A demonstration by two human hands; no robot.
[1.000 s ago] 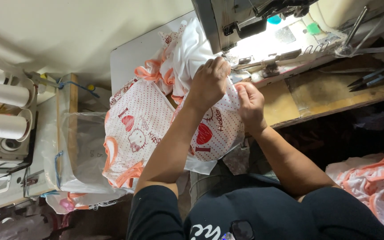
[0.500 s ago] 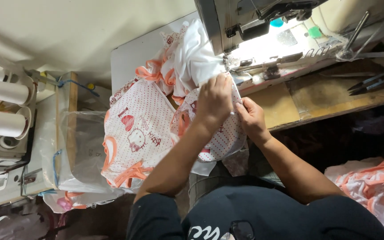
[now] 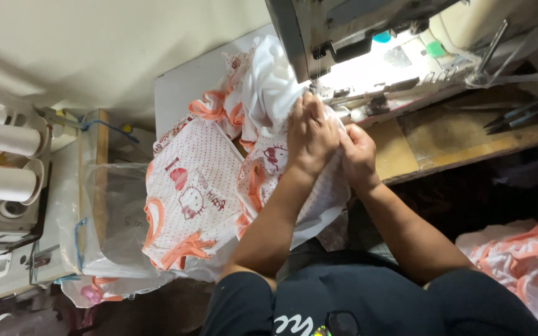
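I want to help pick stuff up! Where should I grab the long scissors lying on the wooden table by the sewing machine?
Probably by the handle end of the dark scissors, toward the right, coming from above. They lie flat on the wooden table with the thin, pointed end aimed left toward the sewing machine, so the right end looks safer. Details are small, so go slowly.

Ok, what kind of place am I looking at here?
Most likely a garment sewing workshop. Both hands, left hand and right hand, press dotted white fabric under an industrial sewing machine, thread cones stand nearby, and more orange-trimmed fabric is piled alongside.
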